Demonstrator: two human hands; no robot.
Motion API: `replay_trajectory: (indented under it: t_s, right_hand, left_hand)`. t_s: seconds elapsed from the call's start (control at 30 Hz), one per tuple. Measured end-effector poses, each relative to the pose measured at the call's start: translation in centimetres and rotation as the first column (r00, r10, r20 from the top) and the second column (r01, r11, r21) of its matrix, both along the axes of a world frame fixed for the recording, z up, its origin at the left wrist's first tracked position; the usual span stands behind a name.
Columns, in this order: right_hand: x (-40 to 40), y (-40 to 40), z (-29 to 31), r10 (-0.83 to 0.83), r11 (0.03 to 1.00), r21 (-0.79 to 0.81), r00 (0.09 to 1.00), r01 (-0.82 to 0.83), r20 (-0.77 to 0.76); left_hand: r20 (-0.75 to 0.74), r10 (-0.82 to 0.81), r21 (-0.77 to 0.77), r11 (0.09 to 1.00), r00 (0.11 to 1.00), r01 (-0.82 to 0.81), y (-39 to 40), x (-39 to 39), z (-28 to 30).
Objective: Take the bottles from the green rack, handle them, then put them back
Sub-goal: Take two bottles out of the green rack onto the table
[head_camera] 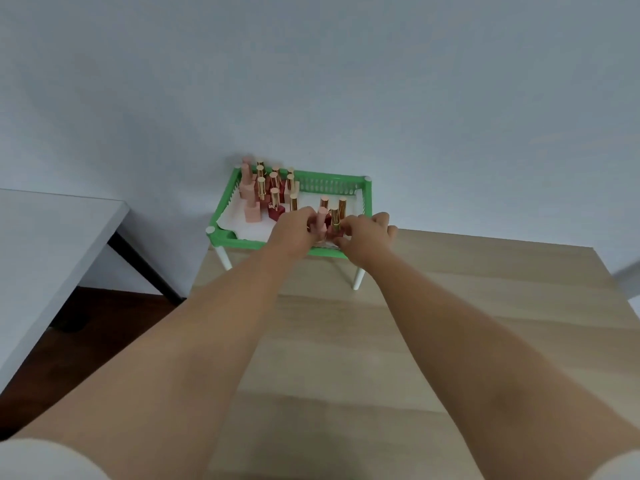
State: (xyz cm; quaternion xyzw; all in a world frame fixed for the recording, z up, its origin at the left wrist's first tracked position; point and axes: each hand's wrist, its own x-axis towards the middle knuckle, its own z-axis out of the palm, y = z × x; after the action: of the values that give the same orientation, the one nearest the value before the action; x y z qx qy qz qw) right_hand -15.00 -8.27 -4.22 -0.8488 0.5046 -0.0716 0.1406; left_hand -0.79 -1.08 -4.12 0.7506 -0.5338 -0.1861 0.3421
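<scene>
Over the green rack's (242, 240) front edge, the left hand (294, 228) grips a pink-capped bottle (321, 221) and the right hand (363, 233) pinches a gold-capped bottle (335, 220) (others stand back-left).

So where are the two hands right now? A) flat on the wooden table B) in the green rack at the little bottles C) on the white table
B: the left hand and the right hand both reach over the front edge of the green rack and close around bottles at its near right side.
</scene>
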Motion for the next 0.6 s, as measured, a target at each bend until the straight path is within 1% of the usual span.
replay_trajectory:
  t_s: [0.13,0.23,0.33,0.5,0.6]
  right_hand:
    - [-0.5,0.0,0.3,-0.034,0.997,0.066,0.993,0.027,0.11]
    - [-1.1,0.2,1.1,-0.046,0.997,0.069,0.982,0.034,0.181]
    - [-2.0,1.1,2.2,-0.048,0.998,0.055,0.958,0.034,0.281]
    - [-3.9,4.5,3.7,0.044,0.995,0.065,0.893,-0.081,0.449]
    - [-4.5,7.0,3.3,0.088,0.984,0.094,0.88,-0.148,0.467]
  left_hand:
    - [-0.027,-0.006,-0.061,0.998,1.0,0.004,0.2,-0.4,0.3]
    - [-0.075,-0.007,-0.076,0.997,0.997,0.001,0.4,-0.2,0.9]
    - [-0.082,0.003,-0.105,0.994,0.997,-0.011,0.9,0.1,1.7]
    - [-0.128,0.017,-0.119,0.992,0.992,-0.033,4.4,1.2,3.0]
    - [-0.158,0.043,-0.07,0.996,0.987,-0.054,7.8,1.3,2.9]
